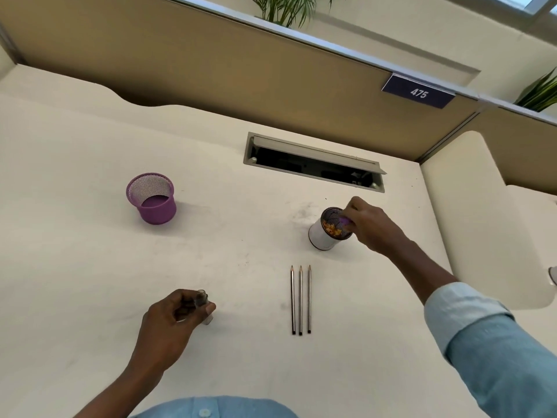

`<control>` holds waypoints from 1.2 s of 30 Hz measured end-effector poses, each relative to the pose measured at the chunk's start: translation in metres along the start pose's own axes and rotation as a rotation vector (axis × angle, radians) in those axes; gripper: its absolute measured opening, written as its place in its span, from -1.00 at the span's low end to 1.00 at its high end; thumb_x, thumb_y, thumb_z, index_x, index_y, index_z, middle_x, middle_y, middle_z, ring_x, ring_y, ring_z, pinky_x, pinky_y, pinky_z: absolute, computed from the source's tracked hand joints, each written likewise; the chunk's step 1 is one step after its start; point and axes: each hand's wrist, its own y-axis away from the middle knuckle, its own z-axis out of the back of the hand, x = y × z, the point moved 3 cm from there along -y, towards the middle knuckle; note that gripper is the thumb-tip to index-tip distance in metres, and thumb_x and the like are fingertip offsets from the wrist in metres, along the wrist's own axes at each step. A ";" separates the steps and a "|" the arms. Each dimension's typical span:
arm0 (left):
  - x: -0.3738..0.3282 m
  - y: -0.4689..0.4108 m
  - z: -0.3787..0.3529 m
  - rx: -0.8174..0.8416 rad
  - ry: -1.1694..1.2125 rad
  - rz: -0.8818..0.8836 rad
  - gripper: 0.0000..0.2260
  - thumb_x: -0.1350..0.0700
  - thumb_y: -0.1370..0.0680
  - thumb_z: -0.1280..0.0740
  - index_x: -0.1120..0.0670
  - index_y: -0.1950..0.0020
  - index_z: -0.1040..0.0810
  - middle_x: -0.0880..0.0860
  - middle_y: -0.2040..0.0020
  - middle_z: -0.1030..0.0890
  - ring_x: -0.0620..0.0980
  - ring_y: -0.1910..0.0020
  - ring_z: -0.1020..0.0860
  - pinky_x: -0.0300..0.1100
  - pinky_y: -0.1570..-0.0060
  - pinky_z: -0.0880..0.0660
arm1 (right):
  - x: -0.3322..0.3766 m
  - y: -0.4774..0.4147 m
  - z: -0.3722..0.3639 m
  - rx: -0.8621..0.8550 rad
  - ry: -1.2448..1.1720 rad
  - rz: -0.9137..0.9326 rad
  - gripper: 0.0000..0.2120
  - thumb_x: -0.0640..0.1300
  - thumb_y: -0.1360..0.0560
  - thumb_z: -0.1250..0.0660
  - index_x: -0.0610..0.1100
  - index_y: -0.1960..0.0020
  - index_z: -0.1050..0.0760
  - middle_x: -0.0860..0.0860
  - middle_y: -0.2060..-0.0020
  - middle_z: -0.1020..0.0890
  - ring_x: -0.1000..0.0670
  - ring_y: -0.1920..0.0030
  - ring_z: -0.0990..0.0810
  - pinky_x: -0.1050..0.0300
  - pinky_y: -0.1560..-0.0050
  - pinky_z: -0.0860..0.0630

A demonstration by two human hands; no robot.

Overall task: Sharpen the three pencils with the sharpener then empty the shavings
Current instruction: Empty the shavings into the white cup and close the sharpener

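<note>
- Emptying seems under way: keep the clear piece [205, 307] steady left of the pencils [300, 300]. Tap the purple sharpener part [345, 220] squarely over the white cup [319, 236], beyond the pencils to their right, so the rest joins the shavings [331, 229] inside.
- Left hand [171, 318]: fingers curled, thumb and fingertips pinching the clear piece.
- Right hand [371, 227]: fingertips pressed together, pinching the purple sharpener part at the cup's rim.
</note>
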 end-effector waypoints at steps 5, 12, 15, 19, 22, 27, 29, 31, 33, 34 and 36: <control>0.004 -0.002 0.000 -0.003 -0.008 0.021 -0.86 0.02 -0.47 -0.67 -0.10 0.02 -0.78 -0.21 0.08 -0.82 -0.28 0.09 -0.75 -0.15 -0.04 -0.58 | 0.004 0.000 0.000 0.034 0.027 0.002 -0.58 -0.30 -0.60 -0.46 -0.26 -0.44 -0.53 -0.20 -0.17 -0.57 -0.28 0.00 -0.67 -0.14 0.07 -0.65; 0.007 -0.003 -0.001 -0.018 -0.059 0.010 -0.85 0.01 -0.49 -0.66 -0.13 0.00 -0.77 -0.28 0.09 -0.79 -0.16 0.05 -0.76 -0.23 0.05 -0.56 | -0.003 0.004 -0.007 -0.013 -0.018 -0.025 -0.59 -0.33 -0.59 -0.46 -0.28 -0.43 -0.54 -0.21 -0.13 -0.59 -0.29 0.04 -0.65 -0.08 0.08 -0.61; 0.008 -0.004 -0.001 -0.023 -0.061 0.012 -0.85 0.01 -0.49 -0.66 -0.13 0.00 -0.77 -0.28 0.09 -0.79 -0.10 0.02 -0.76 -0.22 0.04 -0.56 | -0.008 0.002 -0.010 -0.055 -0.129 -0.075 -0.70 -0.37 -0.56 -0.47 -0.27 -0.29 -0.66 -0.21 -0.07 -0.64 -0.29 0.02 -0.66 0.02 0.06 -0.54; 0.009 -0.004 0.000 -0.030 -0.065 0.011 -0.84 0.00 -0.49 -0.65 -0.13 -0.02 -0.77 -0.30 0.09 -0.78 -0.09 0.01 -0.76 -0.22 0.05 -0.55 | -0.013 0.002 -0.010 -0.145 -0.349 -0.217 -0.67 -0.41 -0.50 -0.52 -0.23 -0.24 -0.67 -0.17 -0.01 -0.68 -0.16 0.09 -0.65 -0.06 -0.01 -0.62; 0.010 -0.005 0.001 -0.034 -0.060 0.015 -0.85 -0.01 -0.48 -0.65 -0.13 -0.01 -0.77 -0.28 0.10 -0.79 -0.11 0.02 -0.75 -0.20 0.05 -0.56 | -0.016 0.005 -0.009 -0.175 -0.523 -0.293 -0.72 -0.41 -0.48 -0.53 -0.16 -0.13 -0.74 -0.11 0.01 -0.69 -0.02 0.14 -0.66 0.28 0.08 -0.60; 0.011 -0.006 0.000 -0.033 -0.053 0.004 -0.85 -0.01 -0.48 -0.66 -0.15 0.01 -0.77 -0.27 0.11 -0.79 -0.13 0.04 -0.75 -0.20 0.05 -0.56 | -0.020 0.015 -0.008 -0.164 -0.930 -0.404 -0.62 -0.45 -0.46 -0.52 -0.13 -0.20 -0.75 -0.23 -0.06 -0.75 -0.05 0.04 -0.63 0.06 -0.08 -0.60; 0.010 -0.006 -0.001 -0.030 -0.057 0.003 -0.86 -0.01 -0.48 -0.66 -0.15 0.02 -0.76 -0.29 0.12 -0.78 -0.14 0.05 -0.75 -0.21 0.06 -0.55 | -0.021 0.018 -0.008 -0.163 -0.961 -0.408 -0.62 -0.45 -0.47 -0.52 -0.13 -0.20 -0.74 -0.25 0.00 -0.76 -0.05 0.08 -0.64 -0.03 -0.09 -0.63; 0.009 -0.006 -0.002 -0.026 -0.060 0.001 -0.86 0.00 -0.48 -0.65 -0.14 0.02 -0.76 -0.29 0.12 -0.78 -0.13 0.04 -0.75 -0.21 0.06 -0.55 | -0.024 0.019 -0.010 -0.158 -0.927 -0.421 -0.58 -0.44 -0.49 -0.52 -0.12 -0.28 -0.69 -0.21 0.07 -0.74 -0.04 0.17 -0.68 -0.15 -0.11 -0.69; 0.009 -0.006 -0.004 -0.018 -0.057 0.003 -0.86 0.01 -0.48 -0.65 -0.12 0.01 -0.77 -0.27 0.11 -0.78 -0.10 0.03 -0.75 -0.18 0.04 -0.56 | -0.025 0.017 -0.012 -0.145 -0.763 -0.403 -0.36 -0.39 -0.51 -0.53 -0.11 -0.52 -0.47 -0.09 0.09 -0.72 -0.02 0.23 -0.70 -0.13 -0.02 -0.74; 0.009 -0.006 -0.004 -0.015 -0.053 0.007 -0.86 0.01 -0.49 -0.65 -0.11 0.00 -0.77 -0.26 0.11 -0.79 -0.09 0.02 -0.75 -0.17 0.03 -0.56 | -0.025 0.015 -0.013 -0.152 -0.652 -0.372 -0.23 -0.36 -0.52 -0.54 -0.09 -0.63 -0.30 -0.05 0.09 -0.70 0.00 0.22 -0.70 -0.05 0.06 -0.72; 0.007 -0.005 -0.004 -0.013 -0.052 0.008 -0.86 0.02 -0.49 -0.65 -0.11 0.00 -0.77 -0.26 0.11 -0.79 -0.09 0.02 -0.75 -0.18 0.04 -0.55 | -0.022 0.013 -0.016 -0.169 -0.481 -0.296 -0.10 -0.33 -0.55 -0.51 -0.04 -0.71 -0.07 -0.03 0.09 -0.68 -0.04 0.19 -0.68 0.05 0.15 -0.62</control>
